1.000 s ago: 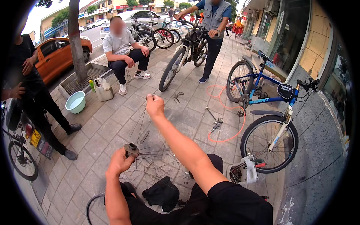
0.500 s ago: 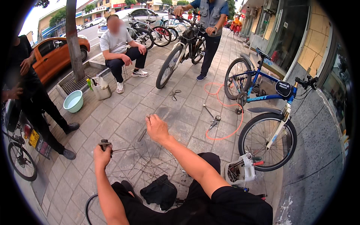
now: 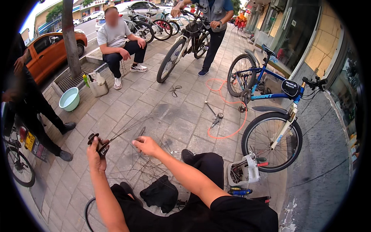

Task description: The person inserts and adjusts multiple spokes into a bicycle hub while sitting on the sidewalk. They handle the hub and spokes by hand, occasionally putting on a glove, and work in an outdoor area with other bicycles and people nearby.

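Observation:
My left hand [image 3: 96, 157] is closed around a dark bicycle wheel hub [image 3: 92, 137]. Several thin spokes [image 3: 125, 128] fan out from the hub up and to the right. My right hand [image 3: 147, 147] is beside these spokes, apart from the hub, with thumb and fingers pinched together. Whatever the pinch holds, if anything, is too small to make out. Below both hands, a tangle of loose spokes [image 3: 145, 169] lies on the paving. A black cloth [image 3: 161, 194] lies near my legs, and a flat metal bar [image 3: 141, 132] lies just beyond my right hand.
A white cut-open container [image 3: 251, 174] of tools stands at right, before a blue bicycle [image 3: 266, 96]. An orange hose [image 3: 232, 137] with a gauge [image 3: 220, 115] curls across the paving. A pale green basin [image 3: 70, 99] is at left. Three people are around, one holding a bicycle [image 3: 176, 58].
My left hand has tilted the hub, so its spokes now point up and right. My right hand has come lower and closer to the left one. The whole view has shifted slightly.

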`<state>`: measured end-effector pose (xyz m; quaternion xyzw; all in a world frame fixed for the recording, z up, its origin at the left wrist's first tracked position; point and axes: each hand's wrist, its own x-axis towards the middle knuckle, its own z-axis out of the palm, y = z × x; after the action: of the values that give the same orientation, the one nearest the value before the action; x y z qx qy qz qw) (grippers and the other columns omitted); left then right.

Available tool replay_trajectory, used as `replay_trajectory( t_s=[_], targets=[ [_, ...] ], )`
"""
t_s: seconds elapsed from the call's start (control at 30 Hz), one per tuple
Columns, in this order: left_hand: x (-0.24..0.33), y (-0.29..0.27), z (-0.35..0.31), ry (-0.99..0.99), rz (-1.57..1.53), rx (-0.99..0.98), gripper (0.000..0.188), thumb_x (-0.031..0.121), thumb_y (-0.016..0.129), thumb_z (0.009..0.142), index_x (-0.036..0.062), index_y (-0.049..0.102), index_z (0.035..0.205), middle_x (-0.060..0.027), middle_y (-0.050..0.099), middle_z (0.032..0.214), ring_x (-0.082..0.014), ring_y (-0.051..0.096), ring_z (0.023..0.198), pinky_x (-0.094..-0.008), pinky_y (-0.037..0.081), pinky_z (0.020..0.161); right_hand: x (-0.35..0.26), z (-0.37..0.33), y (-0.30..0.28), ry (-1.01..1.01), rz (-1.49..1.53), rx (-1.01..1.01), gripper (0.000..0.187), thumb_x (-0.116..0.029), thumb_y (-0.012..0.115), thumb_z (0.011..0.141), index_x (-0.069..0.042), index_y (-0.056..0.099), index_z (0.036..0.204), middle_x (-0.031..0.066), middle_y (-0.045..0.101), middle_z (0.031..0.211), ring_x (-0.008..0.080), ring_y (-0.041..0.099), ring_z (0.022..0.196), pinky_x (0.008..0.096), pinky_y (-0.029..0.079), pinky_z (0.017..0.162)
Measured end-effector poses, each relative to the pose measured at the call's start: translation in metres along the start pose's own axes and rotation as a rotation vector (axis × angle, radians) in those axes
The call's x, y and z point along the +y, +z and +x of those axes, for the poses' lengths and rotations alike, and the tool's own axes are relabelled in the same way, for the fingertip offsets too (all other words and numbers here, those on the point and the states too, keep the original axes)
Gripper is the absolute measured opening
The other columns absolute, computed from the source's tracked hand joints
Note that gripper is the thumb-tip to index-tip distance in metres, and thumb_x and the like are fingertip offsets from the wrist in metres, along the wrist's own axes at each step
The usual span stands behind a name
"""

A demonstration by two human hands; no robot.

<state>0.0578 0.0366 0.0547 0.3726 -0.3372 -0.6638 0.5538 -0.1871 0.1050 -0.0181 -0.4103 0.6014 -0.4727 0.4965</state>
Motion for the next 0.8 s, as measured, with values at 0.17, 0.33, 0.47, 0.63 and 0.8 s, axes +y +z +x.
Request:
replay_trajectory(
  t_s=[0.17,0.33,0.47,0.63,0.8],
  targets=[
    [0.004,-0.004,-0.004,-0.081,-0.205,-0.083,0.027,0.033,0.066,0.103,0.0068,0.064,0.11,-0.0065,0.069,0.089,-0.0307,0.071,0.106,-0.0486,0.059,0.092,-0.027,0.015,0.026,-0.105,-0.067,-0.018,0.04,-0.037,0.07,0.098,0.001,0.072,0.084,0.0044,0.065,0.071,0.011,0.064,0.067,0.0312,0.05,0.058],
    [0.0,0.004,-0.004,-0.09,-0.308,-0.224,0.024,0.025,0.064,0.105,0.0023,0.062,0.112,-0.0097,0.07,0.09,-0.0343,0.07,0.108,-0.0552,0.056,0.102,-0.077,-0.014,0.013,-0.215,0.36,-0.19,0.048,-0.025,0.07,0.1,0.009,0.06,0.133,0.012,0.072,0.111,0.0158,0.068,0.08,0.0276,0.053,0.059],
    [0.005,-0.002,-0.011,-0.079,-0.356,-0.227,0.018,0.02,0.063,0.105,0.002,0.063,0.108,-0.0111,0.072,0.093,-0.0362,0.07,0.11,-0.0563,0.057,0.102,-0.104,-0.01,0.019,-0.138,0.449,-0.196,0.043,-0.028,0.07,0.102,0.005,0.063,0.128,0.0117,0.071,0.111,0.0152,0.066,0.075,0.0267,0.052,0.056],
    [0.005,-0.002,-0.011,0.0,-0.343,-0.294,0.022,0.021,0.064,0.104,0.0008,0.064,0.112,-0.0143,0.073,0.106,-0.0357,0.069,0.113,-0.0561,0.055,0.105,-0.116,-0.008,0.018,-0.299,0.484,-0.106,0.036,-0.03,0.066,0.106,0.003,0.067,0.119,0.0057,0.066,0.09,0.0114,0.062,0.066,0.0258,0.048,0.051],
    [0.003,-0.007,-0.01,-0.015,-0.229,-0.347,0.029,0.026,0.066,0.104,0.0008,0.067,0.118,-0.0147,0.072,0.118,-0.0299,0.07,0.11,-0.0487,0.055,0.105,-0.142,-0.01,0.014,-0.505,0.205,-0.1,0.035,-0.032,0.064,0.107,0.002,0.072,0.107,-0.0001,0.058,0.072,0.0071,0.055,0.06,0.0244,0.046,0.053]
  ],
)
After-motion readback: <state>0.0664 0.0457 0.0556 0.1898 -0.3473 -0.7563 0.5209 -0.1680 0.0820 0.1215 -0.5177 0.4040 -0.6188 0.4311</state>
